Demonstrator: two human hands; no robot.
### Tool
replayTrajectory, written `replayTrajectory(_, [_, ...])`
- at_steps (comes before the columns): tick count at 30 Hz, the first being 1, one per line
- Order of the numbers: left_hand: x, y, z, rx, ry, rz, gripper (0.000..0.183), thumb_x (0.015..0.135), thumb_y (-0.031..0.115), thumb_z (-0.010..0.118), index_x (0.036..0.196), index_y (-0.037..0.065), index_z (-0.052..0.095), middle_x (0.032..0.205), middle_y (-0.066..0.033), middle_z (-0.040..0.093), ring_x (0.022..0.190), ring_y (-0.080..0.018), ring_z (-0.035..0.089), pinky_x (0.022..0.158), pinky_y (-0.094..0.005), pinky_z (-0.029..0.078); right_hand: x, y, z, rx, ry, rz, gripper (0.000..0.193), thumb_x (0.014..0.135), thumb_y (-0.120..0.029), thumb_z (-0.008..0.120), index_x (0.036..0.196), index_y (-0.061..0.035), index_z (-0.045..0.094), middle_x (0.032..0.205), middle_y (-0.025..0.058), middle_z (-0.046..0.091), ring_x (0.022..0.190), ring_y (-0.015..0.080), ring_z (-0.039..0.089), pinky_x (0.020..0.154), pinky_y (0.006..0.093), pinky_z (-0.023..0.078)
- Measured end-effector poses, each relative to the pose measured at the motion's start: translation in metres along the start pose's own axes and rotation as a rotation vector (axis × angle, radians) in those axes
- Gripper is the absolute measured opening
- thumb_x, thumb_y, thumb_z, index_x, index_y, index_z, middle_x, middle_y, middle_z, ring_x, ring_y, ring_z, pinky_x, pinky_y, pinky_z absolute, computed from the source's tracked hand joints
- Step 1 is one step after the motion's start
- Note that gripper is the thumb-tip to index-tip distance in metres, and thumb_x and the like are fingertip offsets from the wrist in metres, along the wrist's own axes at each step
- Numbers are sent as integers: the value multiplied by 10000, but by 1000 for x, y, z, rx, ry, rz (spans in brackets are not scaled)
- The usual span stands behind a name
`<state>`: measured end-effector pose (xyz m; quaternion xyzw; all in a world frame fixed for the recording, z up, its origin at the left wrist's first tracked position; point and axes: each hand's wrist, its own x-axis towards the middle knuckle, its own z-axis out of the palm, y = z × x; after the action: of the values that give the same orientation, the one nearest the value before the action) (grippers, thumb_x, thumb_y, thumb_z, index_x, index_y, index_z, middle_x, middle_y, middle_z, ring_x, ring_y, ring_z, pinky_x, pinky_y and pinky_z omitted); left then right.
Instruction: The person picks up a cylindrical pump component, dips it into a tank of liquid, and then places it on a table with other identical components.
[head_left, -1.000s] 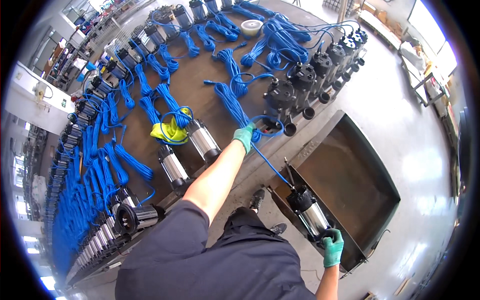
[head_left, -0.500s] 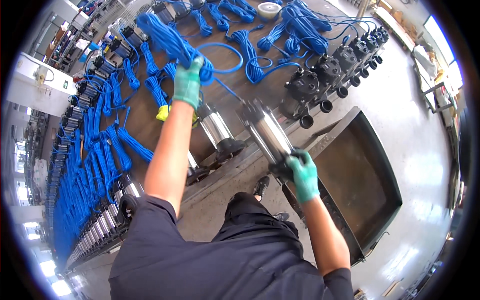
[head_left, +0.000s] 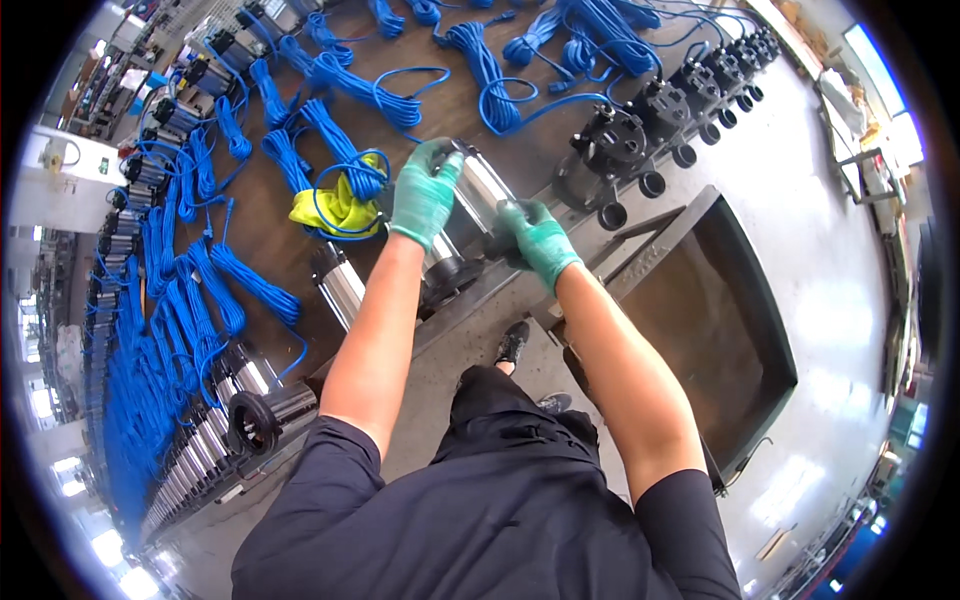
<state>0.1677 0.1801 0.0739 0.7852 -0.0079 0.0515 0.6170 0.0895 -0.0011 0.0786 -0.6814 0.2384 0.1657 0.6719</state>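
A silver cylindrical unit is held by both hands above or at the near edge of the brown worktable; whether its base touches the tabletop cannot be told. Green gloves are worn on both hands. The far, black-capped end of the unit is grasped by the left hand, with the fingers curled around it. The near, black-flanged end is gripped by the right hand, and the flange is partly hidden by the glove.

Just beyond the left hand, a coiled blue cable is laid on the worktable, with one loop extended to the right. To the left of that hand, a yellow cloth is placed beneath a second blue coil. Another silver unit is partly covered by the left hand and the held unit, and a further silver cylinder is positioned left of it, beside the left forearm.

To the right of the held unit, black pump assemblies are arranged in a row along the table edge. A metal tub is located below them, to the right of the right forearm.
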Motion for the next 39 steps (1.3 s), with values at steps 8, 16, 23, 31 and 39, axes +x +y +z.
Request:
replayTrajectory(8, [-96,53,75,-229,-258,15,215,992,64,596,1198,12,630,996,-29,675,849,-96,622,774,-245,507,-132,96,-121,205,60,104,430,1020,-358,570,1234,15,582,921,110,693,716,155,656,640,318,549])
replayTrajectory(16, [-216,45,136,-174,-966,-113,273,1003,48,567,1275,23,587,1040,-62,685,837,-105,624,752,-259,516,-358,322,-152,-200,724,456,342,967,-330,590,1063,-14,679,921,212,716,771,301,714,758,419,543])
replayTrajectory(23, [-321,68,183,-42,-1501,-40,298,989,49,603,1285,31,577,1052,-56,674,883,-108,621,806,-263,511,-531,584,40,1034,1352,872,293,1005,-275,551,1146,-20,587,749,141,676,515,230,623,448,385,504])
replayTrajectory(31, [-485,66,215,330,-1908,177,293,982,28,563,1273,15,586,1027,-70,687,829,-111,619,770,-263,513,-592,667,273,1544,1379,935,249,1005,-230,512,1170,-49,558,778,167,676,521,280,640,439,413,521])
replayTrajectory(39, [-593,67,233,521,-1964,232,288,978,48,586,1265,30,612,967,-55,713,794,-104,645,692,-256,542,-666,704,207,1541,1483,813,219,1013,-205,530,1132,-31,590,797,111,655,484,202,595,416,346,486])
